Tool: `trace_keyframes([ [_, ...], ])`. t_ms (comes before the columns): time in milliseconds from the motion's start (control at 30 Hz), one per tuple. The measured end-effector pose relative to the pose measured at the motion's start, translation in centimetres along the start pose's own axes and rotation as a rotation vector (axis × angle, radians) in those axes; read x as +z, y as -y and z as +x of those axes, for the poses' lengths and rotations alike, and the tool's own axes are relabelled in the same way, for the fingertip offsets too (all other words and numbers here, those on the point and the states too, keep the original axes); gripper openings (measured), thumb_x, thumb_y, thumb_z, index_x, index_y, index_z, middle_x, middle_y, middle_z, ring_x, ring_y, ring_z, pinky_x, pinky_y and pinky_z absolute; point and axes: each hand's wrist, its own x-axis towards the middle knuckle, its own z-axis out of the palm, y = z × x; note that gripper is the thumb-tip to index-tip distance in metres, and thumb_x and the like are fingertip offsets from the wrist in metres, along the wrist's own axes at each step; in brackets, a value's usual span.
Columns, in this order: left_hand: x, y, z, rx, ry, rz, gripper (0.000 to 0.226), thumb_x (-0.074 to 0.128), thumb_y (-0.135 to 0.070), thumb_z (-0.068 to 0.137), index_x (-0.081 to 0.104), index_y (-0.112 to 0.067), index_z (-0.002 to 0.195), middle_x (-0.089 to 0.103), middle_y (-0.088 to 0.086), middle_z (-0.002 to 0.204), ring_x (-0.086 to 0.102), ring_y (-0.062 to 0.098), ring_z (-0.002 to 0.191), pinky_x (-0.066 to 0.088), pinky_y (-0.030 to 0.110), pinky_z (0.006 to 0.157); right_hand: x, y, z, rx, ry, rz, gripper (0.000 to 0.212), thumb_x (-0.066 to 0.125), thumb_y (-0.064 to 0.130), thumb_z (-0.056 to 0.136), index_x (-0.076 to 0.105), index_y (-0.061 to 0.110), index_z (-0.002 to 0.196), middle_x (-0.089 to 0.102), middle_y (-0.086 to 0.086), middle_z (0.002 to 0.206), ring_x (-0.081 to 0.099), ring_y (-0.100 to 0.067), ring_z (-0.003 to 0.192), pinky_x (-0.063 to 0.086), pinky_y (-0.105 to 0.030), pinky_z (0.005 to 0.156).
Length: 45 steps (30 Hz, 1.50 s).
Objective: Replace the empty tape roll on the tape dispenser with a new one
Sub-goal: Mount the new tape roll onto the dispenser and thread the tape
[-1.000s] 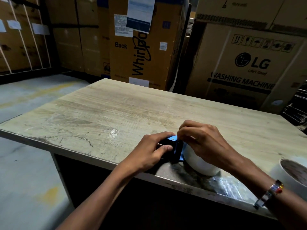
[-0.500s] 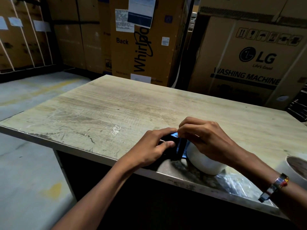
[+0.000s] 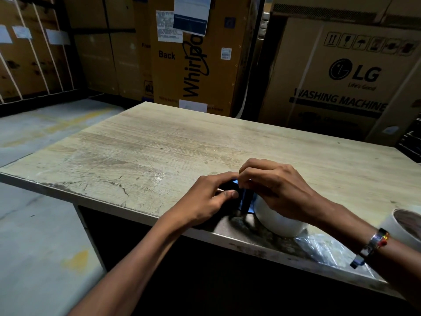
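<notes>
hands: left hand (image 3: 208,198) and right hand (image 3: 276,187) both pinch the dark blue-and-black tape dispenser (image 3: 245,199)
dispenser place: near edge of worn wooden table (image 3: 159,144)
tape: white tape roll (image 3: 279,221) touching dispenser's right side, under right hand
spare: second white roll (image 3: 403,226) at right edge

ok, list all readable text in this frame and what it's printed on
"Whirlpool", running vertically, its end hidden, and "Back": tall brown cardboard box behind the table.
"LG", "Life's Good", "WASHING MACHINE": wide brown cardboard box at right.
White paper labels on the tall box: too small to read.
Handling symbols on the wide box: pictograms, no words.
</notes>
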Motion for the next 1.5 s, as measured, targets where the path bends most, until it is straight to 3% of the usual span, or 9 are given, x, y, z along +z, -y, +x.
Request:
trace_keyframes([
  [133,0.0,0.1,-0.1,-0.003,-0.022,0.010,0.037,0.060,-0.007,0.095,0.064,-0.022,0.129,0.071,-0.006,0.118,0.064,0.002,0.112,0.047,0.011,0.095,0.2,0.1,0.1,0.016,-0.010,0.002,0.007,0.059,0.015,0.096,0.066,0.017,0.094,0.065,0.003,0.101,0.062,-0.025,0.081,0.051,-0.046,0.056],
  [233,0.2,0.0,-0.1,-0.030,-0.062,-0.003,0.041,0.062,-0.005,0.094,0.060,-0.020,0.132,0.072,0.000,0.120,0.066,0.009,0.114,0.048,0.021,0.100,0.2,0.2,0.1,0.071,-0.027,-0.001,0.007,0.054,0.024,0.097,0.061,0.025,0.096,0.062,0.009,0.101,0.060,-0.021,0.078,0.051,-0.046,0.055],
  [333,0.9,-0.2,-1.1,-0.078,-0.246,-0.100,0.031,0.065,-0.004,0.091,0.057,-0.016,0.118,0.071,0.001,0.114,0.071,0.012,0.105,0.055,0.023,0.092,0.3,0.5,0.1,0.089,-0.015,-0.004,0.016,0.045,0.031,0.095,0.060,0.025,0.097,0.061,0.009,0.102,0.059,-0.022,0.078,0.051,-0.046,0.056],
  [400,1.5,-0.4,-1.9,-0.051,-0.349,-0.044,0.016,0.067,-0.008,0.091,0.061,-0.013,0.106,0.069,-0.002,0.113,0.070,0.008,0.104,0.058,0.027,0.089,0.2,0.5,0.1,0.092,-0.012,-0.007,0.015,0.046,0.029,0.095,0.061,0.024,0.096,0.061,0.009,0.102,0.060,-0.022,0.079,0.051,-0.047,0.057],
  [567,3.1,-1.3,-2.3,-0.012,-0.327,0.231,0.009,0.072,-0.016,0.085,0.065,-0.011,0.087,0.065,0.000,0.102,0.065,0.018,0.091,0.054,0.043,0.082,0.4,0.6,0.1,0.112,-0.012,-0.008,0.008,0.061,0.013,0.095,0.063,0.020,0.096,0.062,0.007,0.102,0.060,-0.024,0.081,0.052,-0.048,0.059],
  [867,4.0,-1.2,-2.1,-0.047,-0.419,0.382,0.004,0.064,-0.014,0.087,0.060,-0.013,0.087,0.064,0.000,0.093,0.064,0.025,0.081,0.052,0.045,0.072,0.1,0.9,0.0,0.118,-0.032,0.012,0.010,0.053,0.023,0.096,0.063,0.022,0.095,0.062,0.010,0.100,0.059,-0.021,0.081,0.052,-0.047,0.059],
  [1100,3.3,-1.2,-2.0,-0.030,-0.362,0.382,0.004,0.066,-0.008,0.085,0.063,-0.008,0.082,0.065,0.001,0.097,0.064,0.024,0.083,0.051,0.041,0.074,-0.9,1.3,1.0,0.208,0.073,0.114,0.009,0.064,0.016,0.095,0.067,0.024,0.093,0.061,0.012,0.098,0.061,-0.016,0.087,0.054,-0.046,0.076],
  [1300,3.3,-1.3,-2.7,-0.028,-0.379,0.370,0.019,0.066,-0.015,0.087,0.049,-0.016,0.078,0.057,0.003,0.086,0.057,0.023,0.074,0.047,0.044,0.068,-0.7,2.6,1.3,0.200,0.107,0.036,0.008,0.058,0.024,0.098,0.064,0.028,0.095,0.056,0.010,0.100,0.059,-0.022,0.083,0.052,-0.046,0.072],
  [1500,3.0,-1.6,-2.7,-0.063,-0.342,0.300,0.018,0.072,-0.021,0.086,0.065,-0.006,0.081,0.063,0.001,0.098,0.063,0.020,0.084,0.050,0.038,0.076,0.3,2.8,0.3,0.253,0.023,0.024,0.005,0.057,0.027,0.100,0.061,0.028,0.097,0.053,0.008,0.101,0.056,-0.023,0.077,0.051,-0.045,0.067],
])
